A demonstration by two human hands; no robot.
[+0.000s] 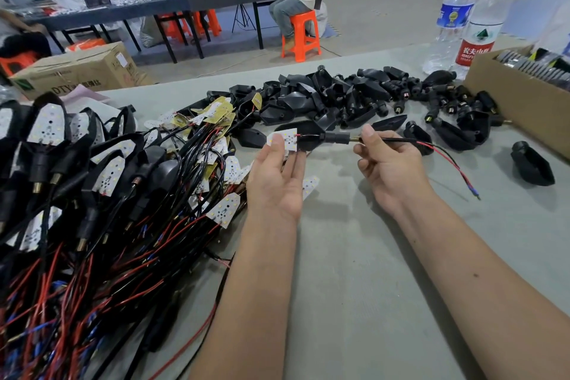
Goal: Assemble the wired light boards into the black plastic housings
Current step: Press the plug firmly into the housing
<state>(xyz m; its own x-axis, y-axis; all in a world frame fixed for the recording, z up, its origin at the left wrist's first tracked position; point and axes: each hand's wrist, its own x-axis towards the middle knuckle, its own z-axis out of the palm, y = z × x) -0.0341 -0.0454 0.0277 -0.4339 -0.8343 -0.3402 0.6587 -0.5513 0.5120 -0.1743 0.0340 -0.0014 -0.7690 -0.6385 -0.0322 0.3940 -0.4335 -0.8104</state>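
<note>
Mid-worktop, the left hand (277, 176) pinches a light board (283, 139) against a black housing (303, 133) while the right hand (390, 160) pinches its threaded wires (431, 146), seemingly unseated; finished units (77, 163) crowd the left edge, empty housings (354, 95) the far edge.

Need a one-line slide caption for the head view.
Left hand holds light board at black housing; right hand pinches its wires.

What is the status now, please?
Left hand pinches light board. Right hand pulls its wire through black housing. Nothing blocking.
</note>
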